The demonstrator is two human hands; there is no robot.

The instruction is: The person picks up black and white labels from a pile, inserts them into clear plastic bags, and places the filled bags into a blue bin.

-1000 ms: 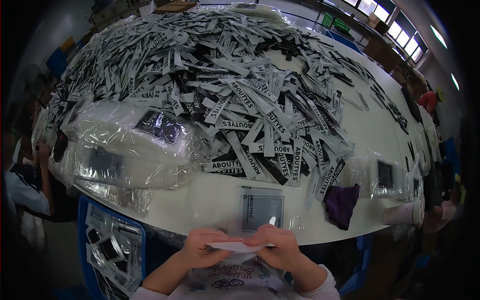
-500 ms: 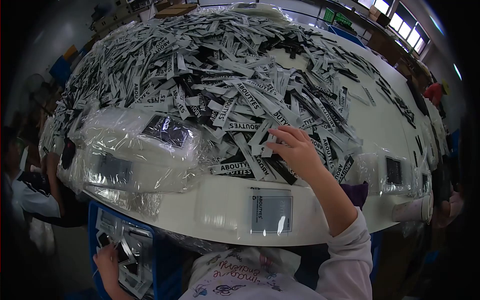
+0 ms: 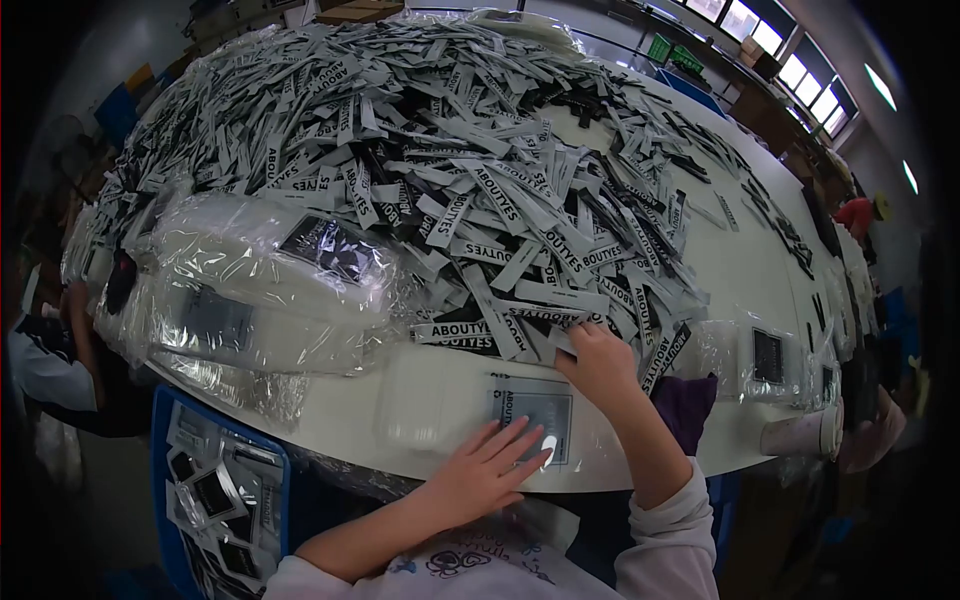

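My left hand (image 3: 490,470) lies with spread fingers on the lower part of a stack of clear plastic bags (image 3: 435,400), which bear a grey printed panel. Above and to the right, my right hand (image 3: 592,360) has its fingers pinched on a grey strip packet (image 3: 565,341) at the near edge of the pile. The big pile of grey and black printed packets (image 3: 490,195) spreads beyond both hands.
Wrapped bundles of clear bags (image 3: 270,290) sit at the left, another bundle (image 3: 765,360) at the right beside a cup (image 3: 800,432). A purple cloth (image 3: 685,410) is by my right forearm. A blue bin (image 3: 160,480) stands lower left. Another person's arm (image 3: 85,340) shows far left.
My left hand has moved from the blue bin up to the bag stack. My right hand has come down slightly toward the near edge of the pile, its fingers now closed on a packet.
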